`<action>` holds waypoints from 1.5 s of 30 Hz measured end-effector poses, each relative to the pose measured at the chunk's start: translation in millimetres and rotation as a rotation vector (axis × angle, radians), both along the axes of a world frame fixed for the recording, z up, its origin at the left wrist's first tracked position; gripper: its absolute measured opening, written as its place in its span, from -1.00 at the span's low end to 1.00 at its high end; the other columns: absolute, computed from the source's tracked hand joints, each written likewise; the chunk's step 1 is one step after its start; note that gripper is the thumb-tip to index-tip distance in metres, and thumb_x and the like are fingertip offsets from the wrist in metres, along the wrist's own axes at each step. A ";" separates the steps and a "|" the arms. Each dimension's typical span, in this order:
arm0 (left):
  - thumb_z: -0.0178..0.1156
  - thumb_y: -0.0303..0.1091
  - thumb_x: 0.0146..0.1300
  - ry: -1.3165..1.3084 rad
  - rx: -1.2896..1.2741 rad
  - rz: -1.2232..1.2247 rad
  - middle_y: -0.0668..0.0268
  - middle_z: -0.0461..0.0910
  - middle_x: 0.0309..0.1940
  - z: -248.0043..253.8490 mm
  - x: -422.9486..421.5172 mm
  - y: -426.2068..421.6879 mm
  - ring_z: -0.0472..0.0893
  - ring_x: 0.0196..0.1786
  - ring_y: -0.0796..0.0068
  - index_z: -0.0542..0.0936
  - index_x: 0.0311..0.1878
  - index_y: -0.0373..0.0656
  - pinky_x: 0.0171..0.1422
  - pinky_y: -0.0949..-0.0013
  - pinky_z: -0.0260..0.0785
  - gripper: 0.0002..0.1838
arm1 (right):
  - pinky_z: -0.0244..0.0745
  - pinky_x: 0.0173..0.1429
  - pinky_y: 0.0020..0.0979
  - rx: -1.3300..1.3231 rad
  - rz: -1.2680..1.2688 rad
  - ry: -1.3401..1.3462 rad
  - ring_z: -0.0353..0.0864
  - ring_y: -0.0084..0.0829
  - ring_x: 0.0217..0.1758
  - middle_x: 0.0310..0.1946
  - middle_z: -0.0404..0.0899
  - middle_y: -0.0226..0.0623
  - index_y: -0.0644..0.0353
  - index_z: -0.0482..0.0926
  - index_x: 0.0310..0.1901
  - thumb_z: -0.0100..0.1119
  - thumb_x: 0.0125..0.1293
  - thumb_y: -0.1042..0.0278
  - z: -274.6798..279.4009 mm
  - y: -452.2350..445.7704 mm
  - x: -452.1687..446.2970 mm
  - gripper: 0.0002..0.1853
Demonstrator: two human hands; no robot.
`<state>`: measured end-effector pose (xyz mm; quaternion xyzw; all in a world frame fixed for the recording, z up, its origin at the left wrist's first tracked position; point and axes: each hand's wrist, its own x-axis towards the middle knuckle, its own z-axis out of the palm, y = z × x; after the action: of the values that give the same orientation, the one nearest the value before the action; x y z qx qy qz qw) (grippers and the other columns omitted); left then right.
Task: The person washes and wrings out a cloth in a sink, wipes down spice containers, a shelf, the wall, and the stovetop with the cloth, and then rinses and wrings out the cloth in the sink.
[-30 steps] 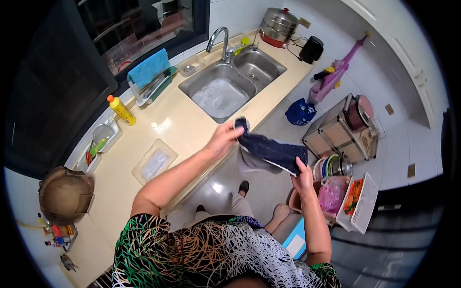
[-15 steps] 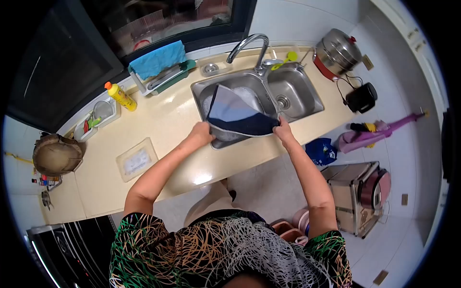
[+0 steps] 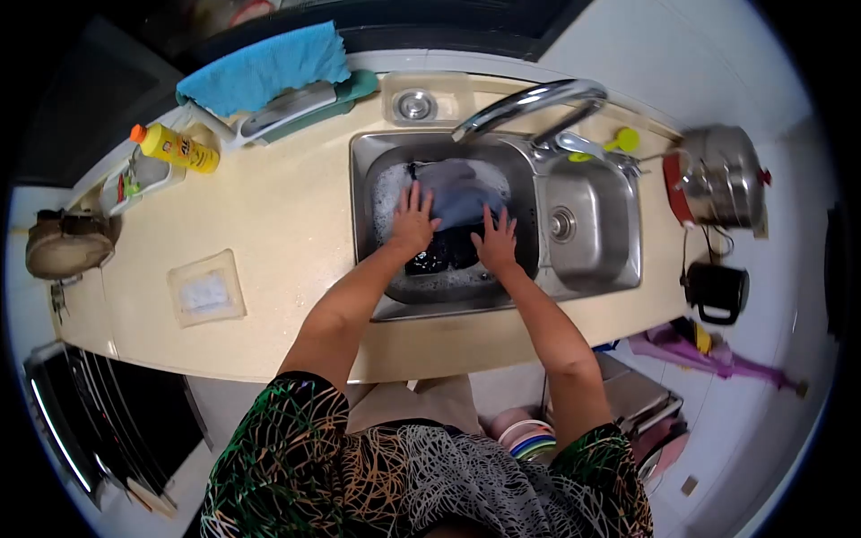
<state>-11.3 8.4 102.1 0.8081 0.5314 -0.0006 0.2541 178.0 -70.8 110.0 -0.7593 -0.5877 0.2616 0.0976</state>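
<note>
A dark blue and grey cloth (image 3: 459,195) lies in soapy water in the large left basin (image 3: 363,224) of the steel sink. My left hand (image 3: 413,221) is over the cloth's left part, palm down, fingers spread. On its right side, my right hand (image 3: 496,240) also rests palm down with fingers apart. Neither hand grips the cloth. White suds surround it, and its lower part looks black and wet. The curved tap (image 3: 529,100) reaches over the back of the basin.
A smaller basin (image 3: 587,255) adjoins on the right, with a steamer pot (image 3: 722,177) and black kettle (image 3: 716,289) beyond. On the left are a shallow plastic tray (image 3: 231,300), a yellow bottle (image 3: 179,149) and a rack with a blue towel (image 3: 269,68).
The cloth was held stretched between both hands, first in front of the counter, then over the sink. It is now down in the water, and both hands have let go and spread open.
</note>
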 end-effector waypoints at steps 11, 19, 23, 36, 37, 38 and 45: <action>0.01 0.12 0.18 0.096 0.002 -0.078 0.09 0.16 0.27 -48.6 -2.1 -24.4 0.14 0.31 0.09 0.21 0.26 -0.15 0.31 -0.05 -0.03 -0.30 | -0.11 0.26 0.24 -0.170 0.272 -0.321 -0.16 0.16 0.39 0.27 0.09 0.04 0.00 0.24 0.23 0.08 0.17 0.12 -57.0 9.1 -27.0 -0.42; 0.13 0.13 0.07 -0.029 0.138 0.781 -0.08 0.26 0.13 -31.7 65.1 -15.5 0.28 0.14 -0.14 0.20 0.30 -0.01 0.22 0.01 0.16 -0.23 | 0.12 0.27 -0.20 -0.028 -0.779 0.425 0.29 -0.20 0.19 0.16 0.31 -0.33 -0.02 0.39 0.12 0.13 0.15 0.16 -68.7 12.2 19.3 -0.54; 0.17 -0.01 0.07 -0.426 0.057 0.717 -0.08 0.43 -0.06 -59.5 106.6 -36.1 0.41 0.01 -0.09 0.56 -0.11 -0.17 0.09 0.01 0.25 -0.55 | 0.32 0.14 -0.21 -0.416 -0.980 1.477 0.41 -0.29 0.12 0.06 0.44 -0.36 0.03 0.39 0.11 -0.14 0.17 -0.39 -67.1 33.2 15.3 -0.31; 0.11 -0.09 0.06 -0.338 0.091 0.667 0.07 0.54 -0.60 -2.6 96.0 -20.8 0.55 -0.46 0.00 0.59 -0.53 -0.16 -0.30 0.08 0.41 -0.69 | 0.48 -0.04 -0.25 -0.618 -0.385 2.295 0.55 -0.37 -0.09 -0.12 0.55 -0.37 0.05 0.48 -0.03 0.03 0.19 -0.19 -82.4 5.9 -17.9 -0.50; 0.09 -0.07 0.07 -0.265 0.074 0.724 0.09 0.55 -0.56 -12.0 82.6 -11.1 0.55 -0.45 0.03 0.60 -0.54 -0.16 -0.29 0.11 0.42 -0.66 | 0.49 -0.06 -0.26 -0.609 -0.537 2.012 0.56 -0.37 -0.12 -0.14 0.55 -0.36 0.05 0.49 -0.05 0.05 0.20 -0.13 -78.7 -1.7 -20.7 -0.54; 0.08 -0.07 0.08 -0.231 0.180 0.709 0.07 0.56 -0.38 -29.0 70.1 -7.1 0.55 -0.22 0.08 0.60 -0.41 -0.15 -0.14 0.09 0.39 -0.68 | 0.51 -0.12 -0.28 -0.518 -0.781 1.449 0.59 -0.37 -0.19 -0.18 0.57 -0.33 0.06 0.50 -0.07 0.11 0.21 -0.02 -71.8 -4.0 -20.5 -0.63; 0.31 -0.30 -0.13 0.131 0.052 0.729 0.14 0.06 0.27 -25.4 6.3 -1.2 0.13 0.28 0.03 0.16 0.29 0.14 0.15 -0.07 0.17 -0.16 | 0.17 0.13 0.16 -0.411 -0.926 1.064 0.13 -0.22 0.29 0.32 0.06 -0.34 -0.25 0.12 0.30 0.08 0.11 0.40 -48.4 -10.2 37.3 -0.30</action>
<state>-5.0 7.2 76.7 0.5701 0.7994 0.0519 0.1824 215.3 -81.0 61.6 -0.7032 -0.0191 0.6316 0.3260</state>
